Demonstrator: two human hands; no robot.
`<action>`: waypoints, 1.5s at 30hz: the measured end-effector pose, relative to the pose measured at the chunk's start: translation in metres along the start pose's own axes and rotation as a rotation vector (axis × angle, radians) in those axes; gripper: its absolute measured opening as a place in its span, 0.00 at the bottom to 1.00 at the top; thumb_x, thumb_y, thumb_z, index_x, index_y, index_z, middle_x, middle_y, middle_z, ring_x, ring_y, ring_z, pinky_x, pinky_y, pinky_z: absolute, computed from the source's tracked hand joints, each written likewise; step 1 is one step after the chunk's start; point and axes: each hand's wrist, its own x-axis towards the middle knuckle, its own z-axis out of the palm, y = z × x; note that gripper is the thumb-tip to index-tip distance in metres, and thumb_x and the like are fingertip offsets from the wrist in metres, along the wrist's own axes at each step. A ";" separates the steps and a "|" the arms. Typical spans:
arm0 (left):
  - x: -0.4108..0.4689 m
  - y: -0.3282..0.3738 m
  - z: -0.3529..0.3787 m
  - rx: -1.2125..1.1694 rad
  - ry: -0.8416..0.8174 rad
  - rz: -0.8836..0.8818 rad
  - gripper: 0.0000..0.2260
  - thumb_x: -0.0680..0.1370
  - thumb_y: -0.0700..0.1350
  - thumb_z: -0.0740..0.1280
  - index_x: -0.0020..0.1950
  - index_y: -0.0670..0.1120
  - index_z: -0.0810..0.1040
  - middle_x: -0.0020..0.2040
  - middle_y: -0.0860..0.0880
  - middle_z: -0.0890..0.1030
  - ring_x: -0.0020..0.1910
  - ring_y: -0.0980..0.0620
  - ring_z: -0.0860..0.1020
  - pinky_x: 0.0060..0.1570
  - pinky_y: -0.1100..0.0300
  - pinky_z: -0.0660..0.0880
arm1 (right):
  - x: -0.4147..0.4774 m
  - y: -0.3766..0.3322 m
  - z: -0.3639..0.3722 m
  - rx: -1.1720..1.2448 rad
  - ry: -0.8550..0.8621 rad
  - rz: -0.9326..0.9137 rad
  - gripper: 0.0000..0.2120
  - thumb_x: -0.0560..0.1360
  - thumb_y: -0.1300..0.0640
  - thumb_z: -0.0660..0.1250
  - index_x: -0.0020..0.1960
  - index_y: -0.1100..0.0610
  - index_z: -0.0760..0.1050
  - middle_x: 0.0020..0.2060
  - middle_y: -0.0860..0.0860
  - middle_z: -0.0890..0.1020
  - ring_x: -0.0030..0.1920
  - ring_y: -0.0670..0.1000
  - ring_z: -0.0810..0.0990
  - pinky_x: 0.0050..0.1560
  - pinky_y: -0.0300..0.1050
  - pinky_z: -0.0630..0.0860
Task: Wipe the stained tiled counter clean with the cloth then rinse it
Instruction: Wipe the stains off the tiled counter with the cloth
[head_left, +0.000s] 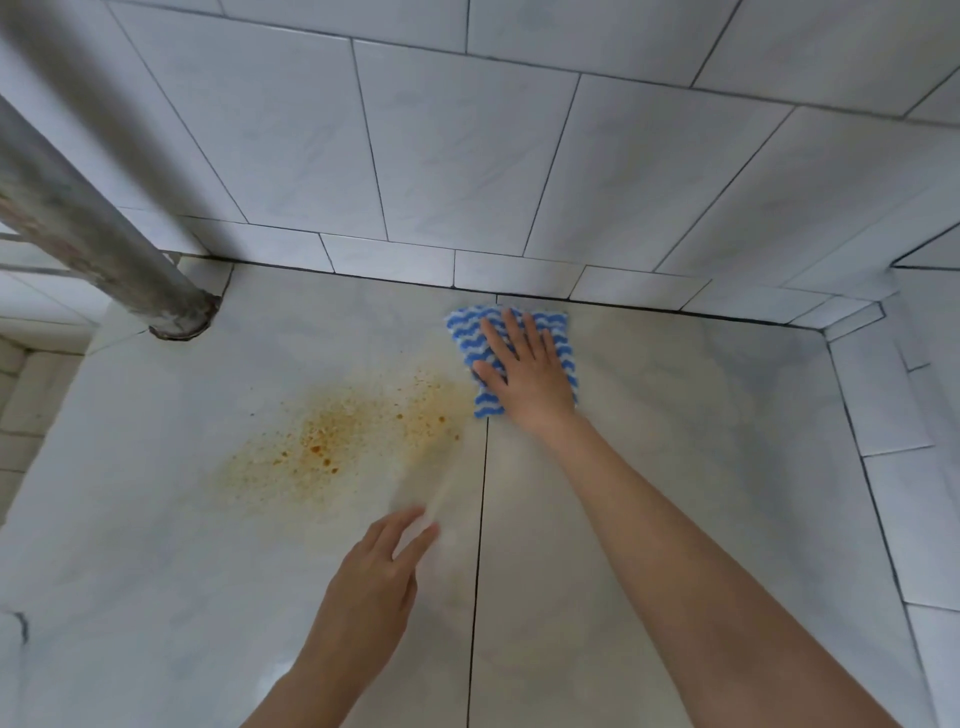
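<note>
Fingers (519, 332) of right hand (524, 374) spread flat on cloth (563, 338), orange stain (343, 436) just left, left hand (374, 571) open, empty, pipe (104, 228) far-left.

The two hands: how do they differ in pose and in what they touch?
The right hand lies flat with fingers spread on the blue-and-white cloth near the wall; the left hand touches no cloth. The right hand looks sharp; the left hand's fingers are blurred. Both are bare, above the counter.

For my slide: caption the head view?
Right hand presses a blue-and-white cloth flat beside the orange stain on the tiled counter.
</note>
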 end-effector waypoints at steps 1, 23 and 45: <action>0.000 0.001 0.000 0.005 0.006 -0.005 0.24 0.64 0.33 0.74 0.58 0.46 0.79 0.60 0.48 0.77 0.57 0.50 0.73 0.46 0.57 0.79 | -0.002 0.013 -0.003 -0.004 0.000 0.026 0.30 0.80 0.39 0.46 0.76 0.46 0.39 0.76 0.48 0.38 0.75 0.50 0.34 0.73 0.48 0.33; 0.007 0.040 0.014 0.195 0.021 -0.184 0.18 0.64 0.28 0.71 0.53 0.37 0.79 0.54 0.40 0.79 0.51 0.37 0.78 0.32 0.48 0.79 | -0.065 0.235 -0.040 0.127 0.056 0.438 0.30 0.80 0.39 0.46 0.77 0.48 0.40 0.76 0.49 0.39 0.76 0.53 0.38 0.74 0.48 0.35; 0.054 0.091 0.063 0.169 -0.016 0.212 0.21 0.75 0.50 0.57 0.64 0.42 0.73 0.65 0.42 0.73 0.63 0.44 0.71 0.56 0.51 0.75 | -0.175 0.234 0.003 0.086 0.178 0.574 0.29 0.81 0.42 0.46 0.77 0.52 0.42 0.77 0.55 0.45 0.76 0.57 0.42 0.75 0.53 0.41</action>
